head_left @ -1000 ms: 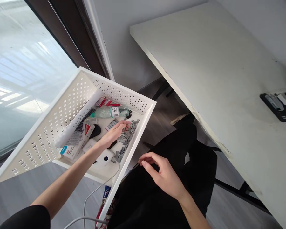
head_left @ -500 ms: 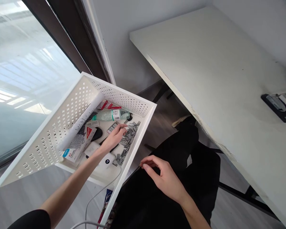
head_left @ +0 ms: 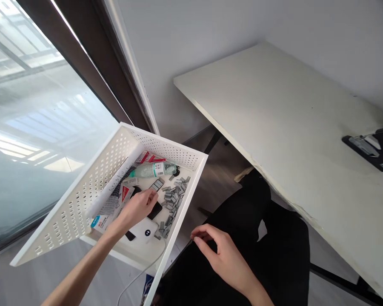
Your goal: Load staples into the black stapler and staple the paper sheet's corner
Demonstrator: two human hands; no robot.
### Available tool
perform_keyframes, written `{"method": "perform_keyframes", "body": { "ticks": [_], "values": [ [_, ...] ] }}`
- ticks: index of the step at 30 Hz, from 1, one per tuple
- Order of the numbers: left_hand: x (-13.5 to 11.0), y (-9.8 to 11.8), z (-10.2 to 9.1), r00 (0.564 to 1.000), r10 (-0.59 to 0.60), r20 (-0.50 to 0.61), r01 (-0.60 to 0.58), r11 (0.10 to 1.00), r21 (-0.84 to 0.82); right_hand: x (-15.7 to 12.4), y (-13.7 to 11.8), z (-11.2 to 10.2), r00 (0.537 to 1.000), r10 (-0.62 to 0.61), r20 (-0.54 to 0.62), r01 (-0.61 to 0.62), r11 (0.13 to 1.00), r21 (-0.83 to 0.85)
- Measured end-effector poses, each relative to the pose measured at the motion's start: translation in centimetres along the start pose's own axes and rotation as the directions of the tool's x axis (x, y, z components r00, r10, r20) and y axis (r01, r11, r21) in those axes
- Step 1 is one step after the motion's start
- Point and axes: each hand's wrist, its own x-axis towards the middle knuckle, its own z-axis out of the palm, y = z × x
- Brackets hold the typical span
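Observation:
My left hand (head_left: 140, 207) is inside a white perforated drawer-like basket (head_left: 188, 191), its fingers bent together above a dark flat object (head_left: 154, 211). Whatever the fingertips hold, if anything, is hidden. Just beyond them lies a small case of staple strips (head_left: 156, 184). Loose grey staple strips (head_left: 174, 197) are scattered along the basket's right side. Below the hand is a white power bank (head_left: 142, 231) with a round dark display. Outside the basket, my right hand (head_left: 221, 253) hovers over my lap, fingers loosely curved and nothing visible in them.
A green-capped plastic bottle (head_left: 155, 169), a rolled paper (head_left: 115, 180) and small boxes (head_left: 127, 193) lie in the basket. A grey cable (head_left: 140, 274) trails over its front. To the right, a pale table (head_left: 258, 102) bears a black stapler (head_left: 375, 148). A glass door (head_left: 51, 127) borders the left.
My left hand has drawn back leftward from the loose staple strips, uncovering the case. The right hand keeps its pose. The view has shifted, so basket and table appear lower.

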Motion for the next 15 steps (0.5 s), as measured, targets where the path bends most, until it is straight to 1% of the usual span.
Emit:
{"method": "perform_keyframes", "body": {
  "ticks": [2,3,5,7,11,15],
  "values": [
    [0.3,-0.7,0.2,0.998,-0.061,-0.027,0.066,0.974,0.216,-0.2,0.1,-0.1,1.000,-0.010,-0.003,0.010,1.000,0.007],
    [0.4,-1.0,0.4,0.995,-0.082,-0.060,0.096,0.957,0.274,-0.3,0.2,-0.2,1.000,-0.013,-0.008,0.013,1.000,0.011],
    [0.9,-1.3,0.6,0.988,-0.095,-0.124,0.130,0.939,0.319,-0.5,0.5,-0.5,1.000,-0.016,-0.016,0.016,1.000,0.016],
    [1.6,-1.2,0.9,0.984,-0.079,-0.161,0.134,0.922,0.363,-0.8,0.9,-0.7,1.000,-0.015,-0.023,0.016,1.000,0.023],
    [3.1,-0.7,1.5,0.984,-0.034,-0.176,0.110,0.891,0.441,-1.6,1.8,-1.2,0.999,-0.006,-0.035,0.007,1.000,0.030],
    [4.1,-0.5,2.0,0.982,-0.014,-0.188,0.104,0.873,0.477,-2.4,2.6,-1.6,0.998,-0.021,-0.063,0.023,0.999,0.033]
  ]
}}
